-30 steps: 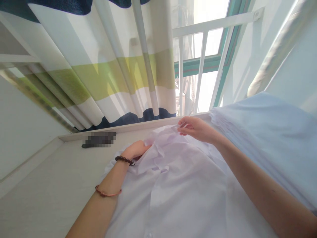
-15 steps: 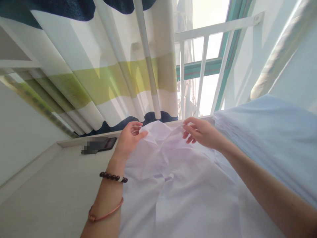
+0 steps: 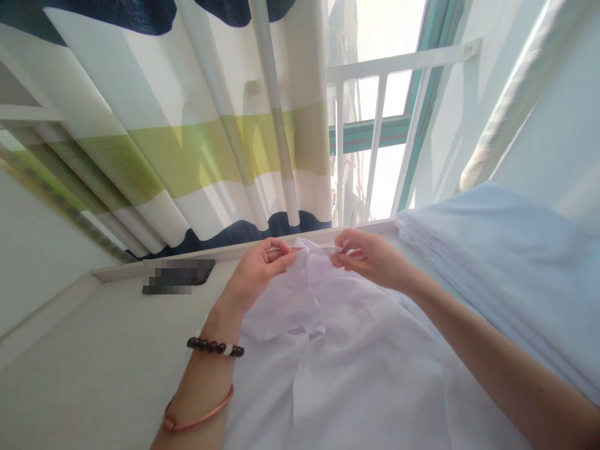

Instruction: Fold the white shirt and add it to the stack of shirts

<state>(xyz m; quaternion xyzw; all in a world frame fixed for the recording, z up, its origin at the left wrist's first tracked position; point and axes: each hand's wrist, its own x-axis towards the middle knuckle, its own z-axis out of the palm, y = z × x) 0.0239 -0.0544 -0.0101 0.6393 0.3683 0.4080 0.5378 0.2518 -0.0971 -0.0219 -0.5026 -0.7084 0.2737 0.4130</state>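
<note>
A thin white garment (image 3: 365, 350), perhaps a shirt or lab coat, is spread over the surface in front of me, with creases and a small gathered fold in its middle. My left hand (image 3: 260, 265) pinches its far edge between thumb and fingers. Opposite it, my right hand (image 3: 368, 256) pinches the same edge a short way to the right. Between my fingertips the cloth is drawn up into a narrow fold. A dark beaded bracelet (image 3: 214, 347) and a copper-coloured bangle (image 3: 199, 422) sit on my left forearm.
A dark flat object (image 3: 199, 275), partly blurred out, lies left of the garment on the pale board (image 3: 94, 356). Pale blue folded cloth (image 3: 506, 250) is heaped at the right. Behind stand a striped curtain (image 3: 187, 153), a white railing (image 3: 377, 134) and a bright window.
My hands have come closer together, and both now pinch the garment's far edge more tightly. The edge between them has bunched into a narrow fold. The view has shifted slightly.
</note>
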